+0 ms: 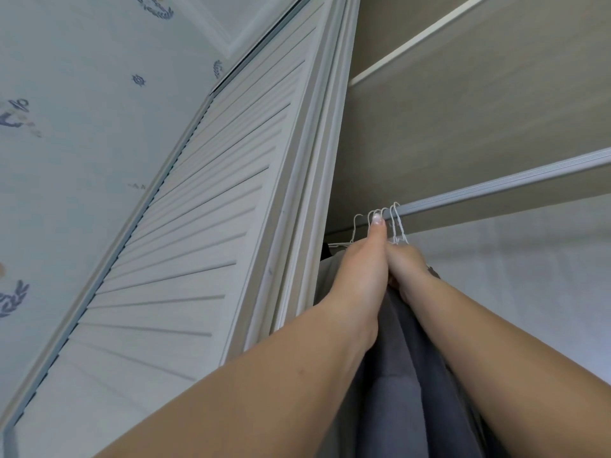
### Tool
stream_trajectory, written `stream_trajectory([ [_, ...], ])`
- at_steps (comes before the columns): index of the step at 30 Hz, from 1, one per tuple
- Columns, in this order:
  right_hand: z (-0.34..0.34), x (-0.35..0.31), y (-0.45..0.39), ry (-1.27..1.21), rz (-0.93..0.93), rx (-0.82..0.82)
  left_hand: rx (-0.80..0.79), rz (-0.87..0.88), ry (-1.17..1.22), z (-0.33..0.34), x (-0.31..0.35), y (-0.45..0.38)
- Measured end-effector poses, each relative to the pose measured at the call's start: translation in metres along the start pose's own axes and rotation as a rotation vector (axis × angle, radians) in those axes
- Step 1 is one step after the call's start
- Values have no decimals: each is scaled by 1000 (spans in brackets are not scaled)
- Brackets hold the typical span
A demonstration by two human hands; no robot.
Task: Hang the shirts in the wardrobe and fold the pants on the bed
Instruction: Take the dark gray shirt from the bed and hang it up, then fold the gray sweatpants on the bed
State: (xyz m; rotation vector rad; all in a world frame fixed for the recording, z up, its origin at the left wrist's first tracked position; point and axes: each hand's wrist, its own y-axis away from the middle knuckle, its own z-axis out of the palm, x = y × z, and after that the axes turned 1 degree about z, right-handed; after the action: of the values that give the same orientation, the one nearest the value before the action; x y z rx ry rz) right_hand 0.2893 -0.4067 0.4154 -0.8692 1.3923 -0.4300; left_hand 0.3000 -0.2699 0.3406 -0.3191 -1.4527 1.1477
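Note:
Both my hands reach up into the wardrobe. My left hand (362, 259) is raised, with a fingertip touching the white wire hanger hooks (385, 214) bunched at the left end of the grey rail (496, 186). Pressed against it, my right hand (408, 262) grips a white hanger just under its hook. Grey shirts (406, 375) hang down between my forearms, one lighter and one darker. Their upper parts are hidden behind my hands.
A white louvred wardrobe door (198, 242) stands to the left, with its frame (307, 226) close beside my left hand. A beige shelf (479, 77) runs above the rail. Pale wallpaper with blue anchors (66, 127) covers the far left.

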Motion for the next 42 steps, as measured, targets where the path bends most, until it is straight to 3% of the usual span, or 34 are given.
stream_trajectory([
  [3, -4, 7, 7, -93, -98, 15, 10, 32, -36, -2, 3, 3],
  [9, -38, 20, 59, 44, -243, -20, 14, 13, -91, 0, 3, 10],
  [14, -78, 19, 113, 69, -238, -135, 42, 108, -194, -14, -22, 52],
  [23, -98, 15, 237, -147, -107, -420, 119, 28, -385, -19, 0, 193],
  [31, -52, 30, 400, -324, 124, -850, 436, -267, -426, -84, 23, 373],
  [42, 31, -18, 645, -459, 346, -1329, 913, -397, -632, -164, 128, 603],
])
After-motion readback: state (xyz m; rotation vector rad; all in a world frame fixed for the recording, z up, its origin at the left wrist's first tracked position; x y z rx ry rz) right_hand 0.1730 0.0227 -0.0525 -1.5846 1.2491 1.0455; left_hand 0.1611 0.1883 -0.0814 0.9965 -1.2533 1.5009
